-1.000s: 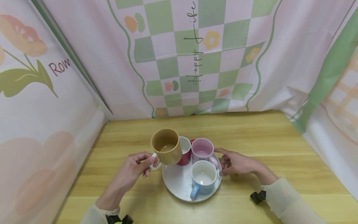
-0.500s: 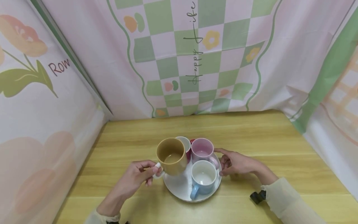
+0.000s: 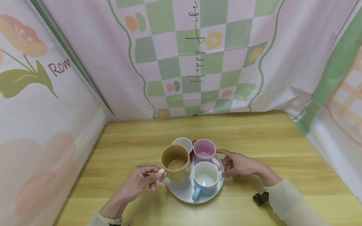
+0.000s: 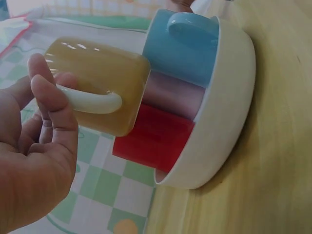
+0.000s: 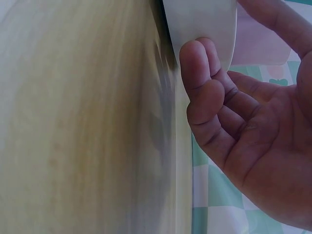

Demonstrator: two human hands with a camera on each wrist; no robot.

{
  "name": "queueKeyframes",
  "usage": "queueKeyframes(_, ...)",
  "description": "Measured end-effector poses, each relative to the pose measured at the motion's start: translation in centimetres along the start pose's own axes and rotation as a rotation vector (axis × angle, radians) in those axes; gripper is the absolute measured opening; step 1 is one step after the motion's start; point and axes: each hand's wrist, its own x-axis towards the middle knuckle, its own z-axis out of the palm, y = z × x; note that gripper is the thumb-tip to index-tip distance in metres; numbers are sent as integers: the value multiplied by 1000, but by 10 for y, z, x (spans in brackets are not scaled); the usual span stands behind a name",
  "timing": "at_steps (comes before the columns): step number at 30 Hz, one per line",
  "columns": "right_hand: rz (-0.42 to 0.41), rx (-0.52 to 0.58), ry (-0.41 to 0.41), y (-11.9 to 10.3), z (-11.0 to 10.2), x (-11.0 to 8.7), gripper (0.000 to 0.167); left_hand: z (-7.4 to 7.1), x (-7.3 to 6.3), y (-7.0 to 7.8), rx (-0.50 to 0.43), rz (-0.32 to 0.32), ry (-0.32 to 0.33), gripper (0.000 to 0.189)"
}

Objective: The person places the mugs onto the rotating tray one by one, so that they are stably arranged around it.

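Observation:
My left hand [image 3: 135, 183] pinches the white handle [image 4: 95, 101] of a mustard-yellow mug [image 3: 176, 166]. In the left wrist view that mug is held above a round white dish [image 4: 229, 107], close to a red mug [image 4: 153, 136]. Also in the dish are a pink mug [image 3: 204, 152] and a light blue mug [image 3: 207, 185], whose handle points toward the front left. On the dish's right side, my right hand [image 3: 238, 164] touches the wall, index finger extended and several fingers bent. The yellow mug partly hides the red mug in the head view.
A wooden table [image 3: 135, 135] lies under the dish. Patterned cloth [image 3: 186, 62] hangs behind it, and more cloth stands at the left and right. A black wrist device [image 3: 260, 199] sits at the right sleeve.
My left hand has brought the yellow mug down the head view and slightly right, over the dish's left part. More of the red mug's rim shows. The right hand has stayed in place.

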Motion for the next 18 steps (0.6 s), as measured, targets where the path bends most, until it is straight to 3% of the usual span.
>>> queueKeyframes(7, -4, 1, 2, 0, 0, 0, 97, -1, 2, -13, 6, 24, -30, 24)
queueKeyframes(18, -3, 3, 2, 0, 1, 0, 97, -6, 6, -32, 34, 10, -57, 25)
